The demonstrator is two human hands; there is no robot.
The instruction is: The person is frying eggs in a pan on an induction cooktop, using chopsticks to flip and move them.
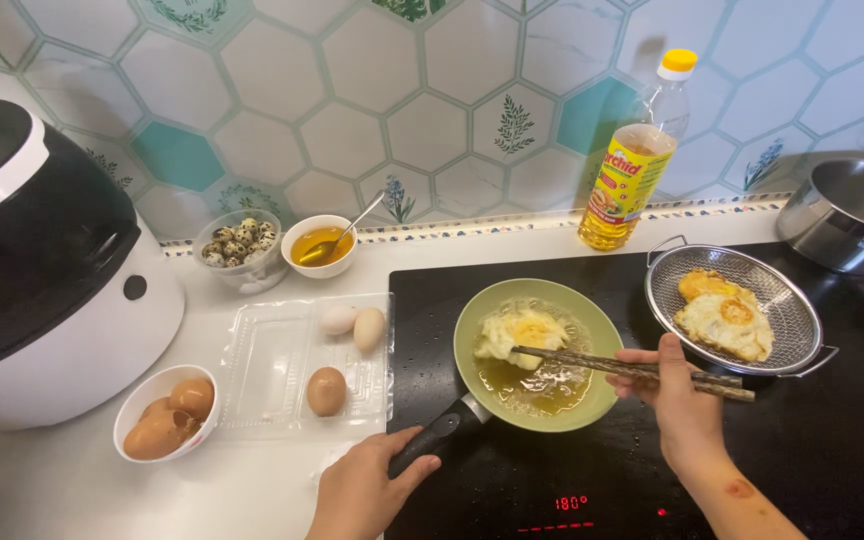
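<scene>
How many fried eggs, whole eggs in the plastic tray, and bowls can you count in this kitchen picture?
Fried eggs: 3 (one in the green pan, two in the wire strainer)
Whole eggs in the plastic tray: 3
Bowls: 3
Total: 9

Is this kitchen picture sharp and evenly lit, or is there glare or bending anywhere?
Head view: bright, even light, mostly sharp; soft glare on the black cooktop and steel pot; the wide lens bows the white cooker at the left edge; the chopsticks look slightly blurred.
</scene>
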